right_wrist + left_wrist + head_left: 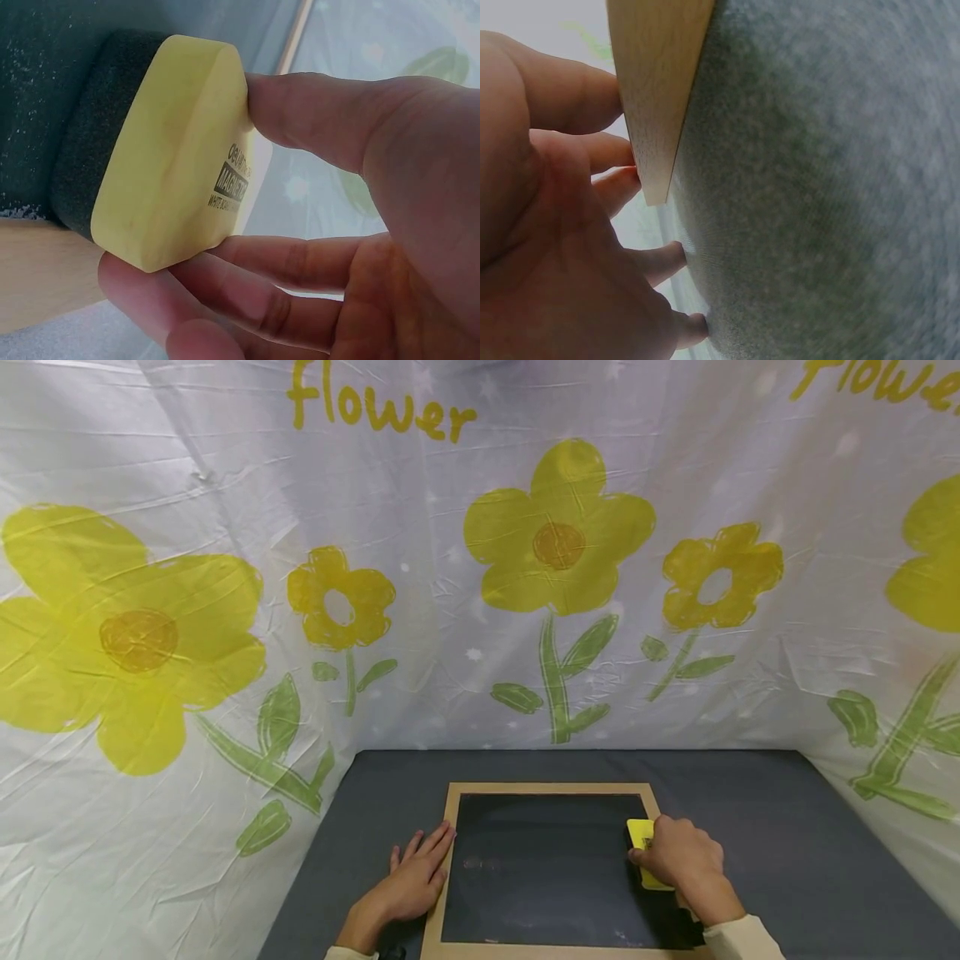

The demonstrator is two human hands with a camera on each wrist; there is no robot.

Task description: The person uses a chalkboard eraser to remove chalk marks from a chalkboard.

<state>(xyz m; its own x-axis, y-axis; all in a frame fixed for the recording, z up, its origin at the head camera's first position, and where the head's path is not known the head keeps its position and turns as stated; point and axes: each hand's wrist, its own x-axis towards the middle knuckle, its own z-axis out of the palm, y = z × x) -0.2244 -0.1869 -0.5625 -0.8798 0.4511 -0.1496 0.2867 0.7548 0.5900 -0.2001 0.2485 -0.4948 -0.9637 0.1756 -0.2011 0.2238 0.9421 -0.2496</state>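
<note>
A blackboard [547,868] in a pale wooden frame [555,788] lies flat on the dark table. My right hand [686,860] grips a yellow board eraser [642,835] near the board's right side. In the right wrist view the thumb and fingers pinch the yellow body of the eraser [165,150], and its dark felt side [97,127] sits against the board beside the wooden edge. My left hand [408,881] rests at the frame's left edge with fingers straight. The left wrist view shows its fingertips along the wooden frame [656,97], two lower fingers touching the grey cloth.
Dark grey cloth [765,827] covers the table around the board. A white curtain [442,693] with yellow flowers hangs behind and along both sides. Faint chalk marks [476,863] show on the board's left part, and pale specks lie near its lower edge.
</note>
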